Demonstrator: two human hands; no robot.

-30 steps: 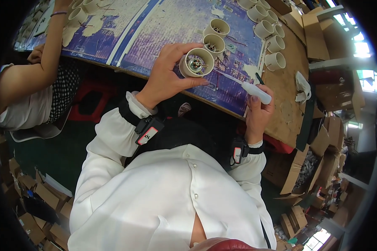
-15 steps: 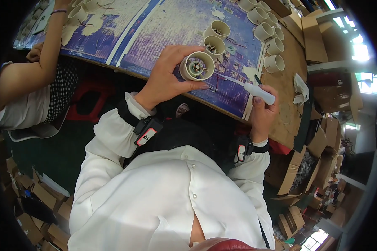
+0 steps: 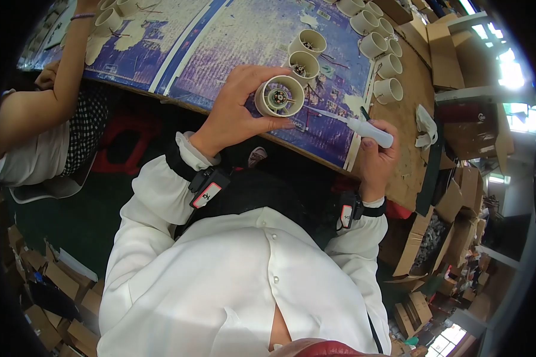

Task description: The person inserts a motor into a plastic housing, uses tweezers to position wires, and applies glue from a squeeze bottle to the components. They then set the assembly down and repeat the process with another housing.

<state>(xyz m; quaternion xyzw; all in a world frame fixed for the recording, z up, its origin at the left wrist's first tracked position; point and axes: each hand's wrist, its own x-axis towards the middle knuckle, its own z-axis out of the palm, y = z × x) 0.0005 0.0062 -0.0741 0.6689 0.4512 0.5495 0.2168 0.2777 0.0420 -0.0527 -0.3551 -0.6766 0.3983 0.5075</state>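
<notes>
My left hand point(image 3: 235, 110) grips a cream cylindrical housing point(image 3: 279, 97) between thumb and fingers, its open end turned up toward me. Inside it a round motor-like core with copper-coloured parts shows. In my right hand point(image 3: 380, 159) lies a white squeeze bottle point(image 3: 371, 133), its long thin nozzle pointing left at the housing's right side. Whether the tip touches the housing is hard to make out. Just beyond the held piece stand two similar housings point(image 3: 304, 65) with dark parts and wires inside.
Several more cream housings point(image 3: 389, 65) line the table's right side, others point(image 3: 108, 22) stand far left. The table point(image 3: 211, 71) has a stained purple-blue cover. A white crumpled cloth point(image 3: 426, 126) lies at the right edge. At left sits another person point(image 3: 36, 119). Cardboard boxes point(image 3: 429, 238) stand lower right.
My right hand and the squeeze bottle have shifted very slightly to the right. My left hand keeps its hold on the housing, almost unmoved.
</notes>
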